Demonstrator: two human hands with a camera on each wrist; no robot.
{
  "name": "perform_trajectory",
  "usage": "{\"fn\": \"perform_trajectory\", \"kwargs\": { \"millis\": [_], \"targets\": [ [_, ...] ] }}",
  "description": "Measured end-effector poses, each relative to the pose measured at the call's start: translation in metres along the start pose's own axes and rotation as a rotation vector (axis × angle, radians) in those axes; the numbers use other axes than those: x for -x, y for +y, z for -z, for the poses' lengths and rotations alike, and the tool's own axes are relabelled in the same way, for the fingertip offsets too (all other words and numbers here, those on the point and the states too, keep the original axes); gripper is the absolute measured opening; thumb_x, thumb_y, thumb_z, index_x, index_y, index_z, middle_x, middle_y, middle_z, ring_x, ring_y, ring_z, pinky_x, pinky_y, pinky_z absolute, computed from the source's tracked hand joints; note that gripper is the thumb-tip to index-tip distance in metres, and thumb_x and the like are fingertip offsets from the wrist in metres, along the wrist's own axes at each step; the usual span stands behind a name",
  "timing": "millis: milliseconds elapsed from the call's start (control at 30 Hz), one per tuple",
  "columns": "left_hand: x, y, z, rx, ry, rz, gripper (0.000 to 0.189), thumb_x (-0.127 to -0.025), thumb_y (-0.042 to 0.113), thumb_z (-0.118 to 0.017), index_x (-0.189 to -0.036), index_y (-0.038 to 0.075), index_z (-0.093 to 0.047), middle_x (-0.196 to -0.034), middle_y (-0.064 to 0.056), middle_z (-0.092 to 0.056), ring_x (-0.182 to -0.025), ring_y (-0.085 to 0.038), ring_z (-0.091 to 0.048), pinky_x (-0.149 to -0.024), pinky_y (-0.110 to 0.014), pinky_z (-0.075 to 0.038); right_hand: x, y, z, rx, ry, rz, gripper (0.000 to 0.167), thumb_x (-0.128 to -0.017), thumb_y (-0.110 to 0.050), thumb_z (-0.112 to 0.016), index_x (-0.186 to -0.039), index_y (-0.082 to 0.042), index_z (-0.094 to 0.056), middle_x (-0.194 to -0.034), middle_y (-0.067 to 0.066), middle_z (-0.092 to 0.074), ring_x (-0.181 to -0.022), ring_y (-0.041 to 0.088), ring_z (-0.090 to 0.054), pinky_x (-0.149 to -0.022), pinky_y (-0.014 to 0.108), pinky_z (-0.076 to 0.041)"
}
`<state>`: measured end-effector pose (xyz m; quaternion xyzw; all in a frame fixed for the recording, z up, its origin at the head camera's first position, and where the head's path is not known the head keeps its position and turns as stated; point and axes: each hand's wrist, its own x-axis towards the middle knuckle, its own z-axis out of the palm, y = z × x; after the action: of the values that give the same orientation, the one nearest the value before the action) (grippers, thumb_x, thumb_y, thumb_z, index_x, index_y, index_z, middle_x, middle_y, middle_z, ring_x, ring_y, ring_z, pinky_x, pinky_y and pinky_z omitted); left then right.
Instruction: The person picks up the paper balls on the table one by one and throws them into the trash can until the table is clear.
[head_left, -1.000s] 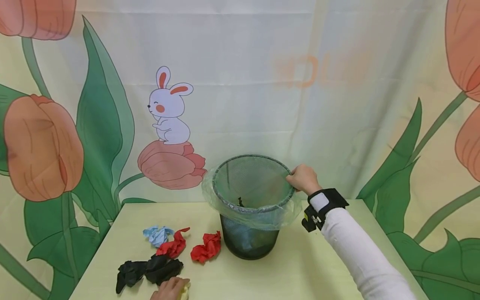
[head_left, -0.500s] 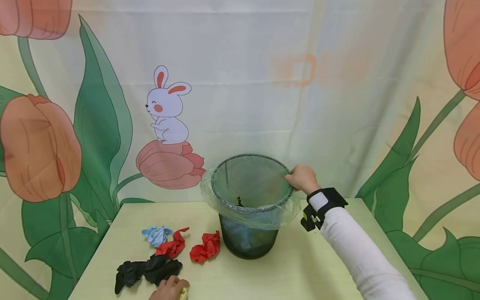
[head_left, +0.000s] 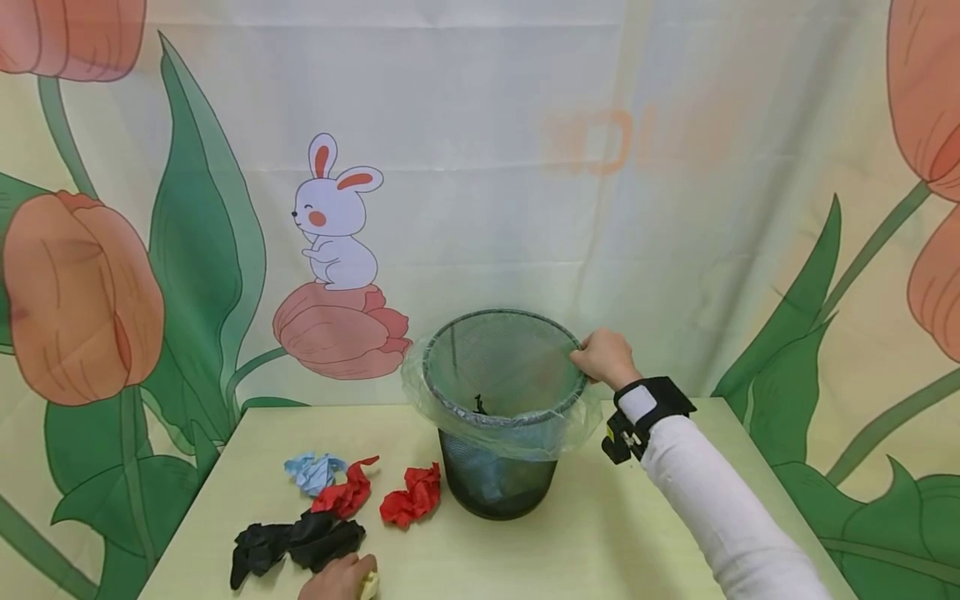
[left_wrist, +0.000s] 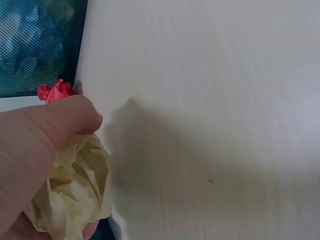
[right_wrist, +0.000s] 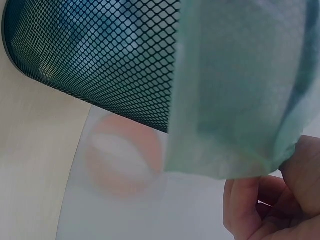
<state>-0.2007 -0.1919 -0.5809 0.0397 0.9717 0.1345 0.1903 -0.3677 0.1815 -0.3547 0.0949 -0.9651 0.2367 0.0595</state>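
My left hand, low in the head view, grips a crumpled ball of yellow paper between thumb and fingers. Just beyond it lie crumpled pieces of black paper. My right hand pinches the right rim of a black mesh wastebasket, over the edge of its liner. The translucent green bin liner is folded down outside the rim. Inside the basket, pale blue crumpled stuff shows through the mesh, and a small dark scrap shows near the front.
Two crumpled red papers and a light blue one lie left of the basket on the pale wooden table. Behind the table hangs a curtain printed with tulips and a rabbit.
The left hand has shifted very slightly at the bottom edge, still with the yellow paper. The right hand stays on the basket rim; the basket and other papers stay put.
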Motion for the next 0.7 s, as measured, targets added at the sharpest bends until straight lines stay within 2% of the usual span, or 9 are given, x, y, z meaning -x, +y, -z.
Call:
{"fn": "perform_trajectory", "kwargs": {
  "millis": [167,333,533,700],
  "targets": [
    [0.0,0.008,0.005,-0.005,0.026,-0.008,0.035,-0.07,0.042,-0.076,-0.09,0.018,-0.06,-0.073,0.002,-0.051,-0.065,-0.017,-0.048,-0.058,-0.037,-0.049,0.0,0.001,-0.001,0.007,0.003,-0.004,0.045,-0.083,-0.006,-0.049,-0.046,-0.019,-0.025,-0.039,-0.008,-0.024,-0.037,0.01,-0.04,-0.041,0.019,-0.013],
    [0.001,0.018,0.014,-0.024,0.124,-0.02,0.025,-0.071,0.027,-0.076,-0.088,0.016,-0.062,-0.07,0.003,-0.05,-0.062,-0.015,-0.046,-0.054,-0.032,-0.045,0.0,0.002,-0.001,0.009,0.004,-0.004,0.045,-0.083,-0.006,-0.049,-0.046,-0.019,-0.025,-0.039,-0.007,-0.024,-0.037,0.01,-0.041,-0.041,0.018,-0.014],
    [-0.002,0.026,0.031,-0.053,0.204,-0.042,0.03,-0.071,0.025,-0.076,-0.096,0.013,-0.064,-0.07,0.003,-0.051,-0.062,-0.015,-0.045,-0.053,-0.03,-0.043,-0.002,0.002,-0.003,0.015,-0.003,-0.007,0.046,-0.083,-0.007,-0.049,-0.046,-0.019,-0.025,-0.04,-0.007,-0.024,-0.037,0.01,-0.044,-0.039,0.018,-0.017],
    [-0.005,0.03,0.044,-0.084,0.239,-0.122,0.025,-0.072,0.024,-0.074,-0.091,0.015,-0.062,-0.067,0.003,-0.047,-0.059,-0.014,-0.042,-0.049,-0.027,-0.037,-0.004,0.003,-0.004,0.01,-0.01,-0.017,0.046,-0.084,-0.007,-0.05,-0.047,-0.019,-0.025,-0.041,-0.006,-0.023,-0.038,0.011,-0.044,-0.039,0.018,-0.019]
  ]
}}
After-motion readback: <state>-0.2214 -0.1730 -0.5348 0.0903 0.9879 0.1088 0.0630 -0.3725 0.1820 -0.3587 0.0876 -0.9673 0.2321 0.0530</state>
